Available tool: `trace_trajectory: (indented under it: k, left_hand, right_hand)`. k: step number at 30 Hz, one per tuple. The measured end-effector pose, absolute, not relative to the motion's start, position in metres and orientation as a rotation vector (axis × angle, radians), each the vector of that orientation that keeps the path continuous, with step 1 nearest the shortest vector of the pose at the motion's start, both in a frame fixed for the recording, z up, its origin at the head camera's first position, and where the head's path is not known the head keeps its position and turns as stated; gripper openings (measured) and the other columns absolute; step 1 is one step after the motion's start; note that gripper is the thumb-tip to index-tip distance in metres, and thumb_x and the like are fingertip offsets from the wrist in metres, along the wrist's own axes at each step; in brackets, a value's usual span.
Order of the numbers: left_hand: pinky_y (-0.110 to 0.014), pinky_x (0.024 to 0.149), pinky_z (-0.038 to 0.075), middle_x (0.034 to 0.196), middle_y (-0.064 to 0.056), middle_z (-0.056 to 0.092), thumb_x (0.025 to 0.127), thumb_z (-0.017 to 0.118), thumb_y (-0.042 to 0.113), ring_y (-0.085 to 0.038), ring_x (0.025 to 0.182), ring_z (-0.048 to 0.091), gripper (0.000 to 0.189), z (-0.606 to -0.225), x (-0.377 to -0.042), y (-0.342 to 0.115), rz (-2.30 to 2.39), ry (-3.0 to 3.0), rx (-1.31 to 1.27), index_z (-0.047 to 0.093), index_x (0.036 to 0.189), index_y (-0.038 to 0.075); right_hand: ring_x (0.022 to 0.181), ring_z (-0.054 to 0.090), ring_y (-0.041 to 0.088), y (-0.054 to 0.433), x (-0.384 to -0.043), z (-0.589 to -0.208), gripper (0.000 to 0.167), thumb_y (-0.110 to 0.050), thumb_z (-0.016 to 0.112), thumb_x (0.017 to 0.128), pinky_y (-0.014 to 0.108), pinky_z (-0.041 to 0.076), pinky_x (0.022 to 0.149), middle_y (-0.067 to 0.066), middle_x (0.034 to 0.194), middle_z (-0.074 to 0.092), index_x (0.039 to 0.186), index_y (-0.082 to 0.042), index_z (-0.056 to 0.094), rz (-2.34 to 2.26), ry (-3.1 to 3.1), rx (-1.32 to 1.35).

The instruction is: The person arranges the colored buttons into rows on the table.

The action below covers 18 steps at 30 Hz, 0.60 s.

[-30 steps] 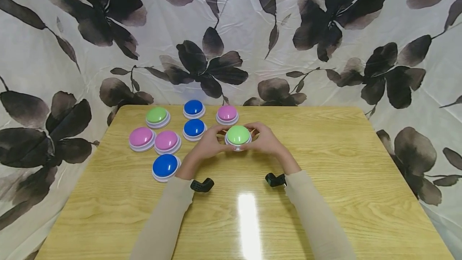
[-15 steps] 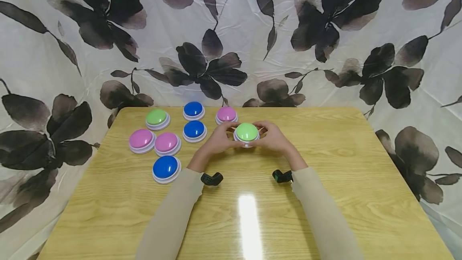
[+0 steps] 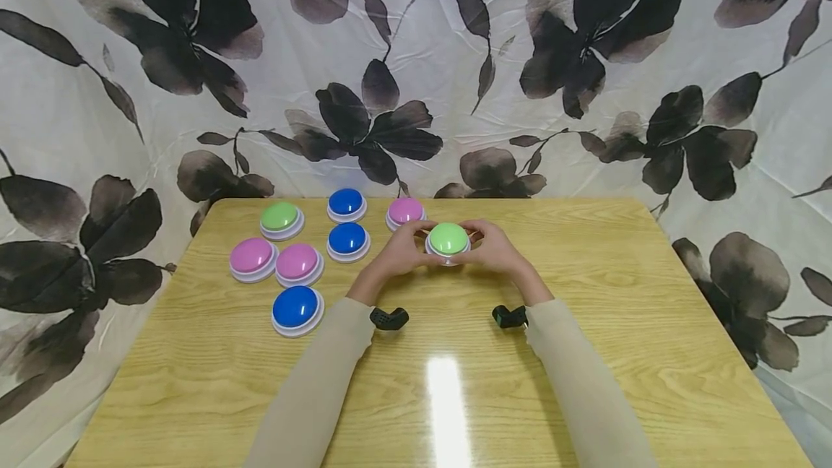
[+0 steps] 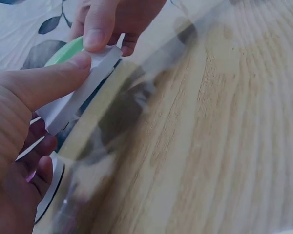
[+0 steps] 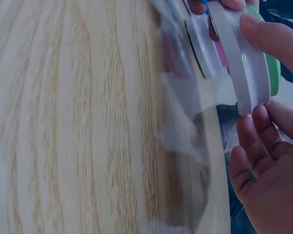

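Both hands hold one green push button (image 3: 448, 239) with a white round base, near the middle of the table's far part. On its left side my left hand (image 3: 404, 250) grips the base, thumb in front and fingers behind. My right hand (image 3: 492, 248) grips the opposite side the same way. In the left wrist view the white base (image 4: 71, 105) is raised off the tabletop, with both thumbs on it. The right wrist view shows the base (image 5: 241, 58) edge-on, with a gap to the table. Just behind my left hand stands a pink button (image 3: 406, 211), partly hidden by the fingers.
More buttons stand on the left of the wooden table (image 3: 624, 323): a green one (image 3: 280, 219), blue ones (image 3: 347, 238) (image 3: 345, 202) (image 3: 295, 308) and pink ones (image 3: 252, 257) (image 3: 297, 262). A flower-patterned cloth (image 3: 481, 78) hangs behind the far edge.
Both hands have carried the green button a little to the right, mostly in the first half second. The other buttons keep their places; the whole view has shifted slightly.
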<state>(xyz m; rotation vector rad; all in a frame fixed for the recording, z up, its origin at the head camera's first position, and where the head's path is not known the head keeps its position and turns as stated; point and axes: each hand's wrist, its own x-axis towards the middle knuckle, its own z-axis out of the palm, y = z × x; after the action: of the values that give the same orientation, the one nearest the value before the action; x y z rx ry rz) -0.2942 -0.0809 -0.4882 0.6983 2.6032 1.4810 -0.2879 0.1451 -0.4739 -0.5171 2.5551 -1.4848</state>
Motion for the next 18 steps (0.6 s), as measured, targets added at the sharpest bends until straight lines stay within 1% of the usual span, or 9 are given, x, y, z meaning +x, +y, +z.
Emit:
trace_trajectory:
  k: [4, 10, 15, 18]
  left_hand:
    - [-0.036, 0.094, 0.046, 0.122, -0.003, 0.06, 0.07, 0.089, 0.029, -0.019, 0.107, 0.055, 0.072, -0.4874, -0.2982, -0.0781, 1.436, 2.616, 0.694, 0.058, 0.131, 0.006]
    - [-0.036, 0.095, 0.044, 0.123, -0.003, 0.06, 0.07, 0.089, 0.029, -0.019, 0.107, 0.054, 0.072, -0.4872, -0.3012, -0.0759, 1.391, 2.62, 0.687, 0.058, 0.131, 0.006]
    - [-0.035, 0.099, 0.041, 0.124, -0.004, 0.06, 0.071, 0.089, 0.03, -0.019, 0.111, 0.052, 0.071, -0.4892, -0.2998, -0.0783, 1.374, 2.616, 0.672, 0.058, 0.131, 0.006]
    - [-0.035, 0.101, 0.04, 0.124, -0.004, 0.06, 0.071, 0.089, 0.03, -0.018, 0.113, 0.052, 0.071, -0.4927, -0.2989, -0.0806, 1.37, 2.617, 0.66, 0.058, 0.131, 0.006]
  right_hand:
    - [0.098, 0.056, 0.025, 0.147, -0.2902, -0.4752, 0.071, -0.02, 0.09, 0.069, 0.036, 0.049, 0.081, 0.009, 0.116, 0.059, 0.129, -0.004, 0.058, -1.473, 2.554, -0.491]
    - [0.098, 0.056, 0.026, 0.1477, -0.2905, -0.4774, 0.07, -0.018, 0.089, 0.07, 0.037, 0.049, 0.083, 0.011, 0.115, 0.058, 0.13, -0.002, 0.057, -1.47, 2.552, -0.485]
    - [0.098, 0.056, 0.026, 0.1446, -0.2902, -0.4806, 0.07, -0.018, 0.089, 0.07, 0.036, 0.049, 0.083, 0.012, 0.115, 0.058, 0.13, -0.001, 0.057, -1.451, 2.557, -0.496]
    - [0.098, 0.056, 0.028, 0.1421, -0.289, -0.4828, 0.071, -0.017, 0.089, 0.07, 0.037, 0.048, 0.083, 0.014, 0.116, 0.059, 0.131, 0.001, 0.056, -1.459, 2.54, -0.502]
